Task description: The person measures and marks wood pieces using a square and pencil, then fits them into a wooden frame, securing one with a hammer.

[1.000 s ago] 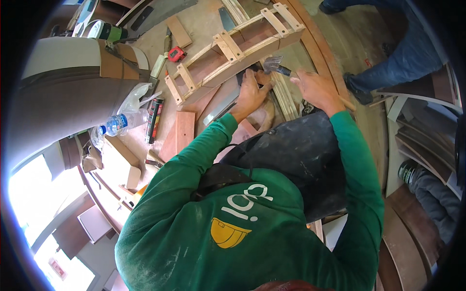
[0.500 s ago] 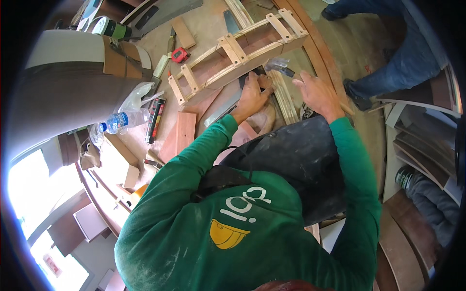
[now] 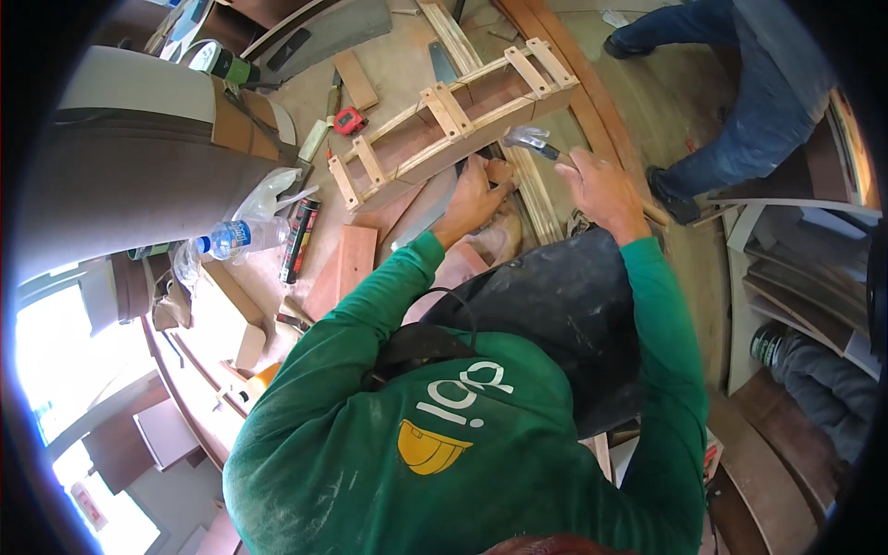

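A claw hammer (image 3: 532, 139) is in my right hand (image 3: 606, 194), its fingers wrapped round the handle. The hammer head hangs just off the near side of a long open wooden frame (image 3: 416, 170) with short crosspieces. Against that same side, near its middle, my left hand (image 3: 472, 199) has its fingers curled in; whatever they pinch is hidden. A long grey metal blade (image 3: 427, 220) lies under my left wrist. Beside the hammer, a layered wood strip (image 3: 532, 190) runs along the work surface.
A red tape measure (image 3: 350, 120), a dark cartridge tube (image 3: 299, 240), a plastic water bottle (image 3: 227, 238) and a reddish wood block (image 3: 356, 262) lie to the left. Another person's legs (image 3: 758, 120) stand at the far right. A curved wooden edge (image 3: 592, 116) borders the work surface.
The hammer head has turned slightly and lies a little lower in my right hand. My left hand has shifted slightly down and left. The wooden frame appears a little lower in view.
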Demonstrator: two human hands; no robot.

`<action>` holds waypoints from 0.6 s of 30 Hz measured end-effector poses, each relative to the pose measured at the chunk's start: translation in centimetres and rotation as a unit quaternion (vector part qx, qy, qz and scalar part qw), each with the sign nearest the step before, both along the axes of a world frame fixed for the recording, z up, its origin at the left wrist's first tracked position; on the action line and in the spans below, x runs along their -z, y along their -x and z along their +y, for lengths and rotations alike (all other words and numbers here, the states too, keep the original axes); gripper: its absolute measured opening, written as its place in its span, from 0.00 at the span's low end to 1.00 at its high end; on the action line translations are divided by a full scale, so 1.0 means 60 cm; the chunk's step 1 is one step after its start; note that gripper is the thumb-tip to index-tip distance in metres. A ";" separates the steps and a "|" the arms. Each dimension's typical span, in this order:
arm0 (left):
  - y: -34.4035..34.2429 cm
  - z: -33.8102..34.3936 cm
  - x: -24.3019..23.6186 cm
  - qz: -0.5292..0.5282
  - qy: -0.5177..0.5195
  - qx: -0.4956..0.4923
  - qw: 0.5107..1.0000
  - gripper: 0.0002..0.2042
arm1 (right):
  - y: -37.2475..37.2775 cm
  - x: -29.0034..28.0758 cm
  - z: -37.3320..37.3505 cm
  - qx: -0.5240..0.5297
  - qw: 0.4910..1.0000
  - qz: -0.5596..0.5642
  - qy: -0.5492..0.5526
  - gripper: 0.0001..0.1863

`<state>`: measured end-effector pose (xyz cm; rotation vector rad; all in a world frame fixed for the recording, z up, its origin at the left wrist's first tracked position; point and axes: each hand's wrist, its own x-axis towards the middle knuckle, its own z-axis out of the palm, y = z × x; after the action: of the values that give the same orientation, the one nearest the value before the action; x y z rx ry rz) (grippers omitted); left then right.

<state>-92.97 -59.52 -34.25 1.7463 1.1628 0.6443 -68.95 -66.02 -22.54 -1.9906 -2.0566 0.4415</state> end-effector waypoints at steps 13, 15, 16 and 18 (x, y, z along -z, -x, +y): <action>0.003 -0.025 -0.155 -0.320 0.143 0.115 0.929 0.30 | -0.025 -0.202 -0.092 0.066 0.996 0.053 -0.027 0.16; 0.015 -0.020 -0.183 -0.340 0.182 0.157 0.909 0.33 | -0.037 -0.260 -0.115 0.047 0.998 0.015 0.031 0.16; 0.019 -0.017 -0.195 -0.340 0.189 0.182 0.903 0.35 | -0.042 -0.292 -0.127 0.041 0.997 -0.003 0.059 0.16; 0.025 -0.010 -0.220 -0.321 0.179 0.229 0.901 0.37 | -0.027 -0.329 -0.136 0.016 0.993 -0.028 0.113 0.16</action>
<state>-94.47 -60.09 -21.04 1.2697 0.3554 0.5992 -67.35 -74.18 -2.78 -2.1834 -2.0849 0.6447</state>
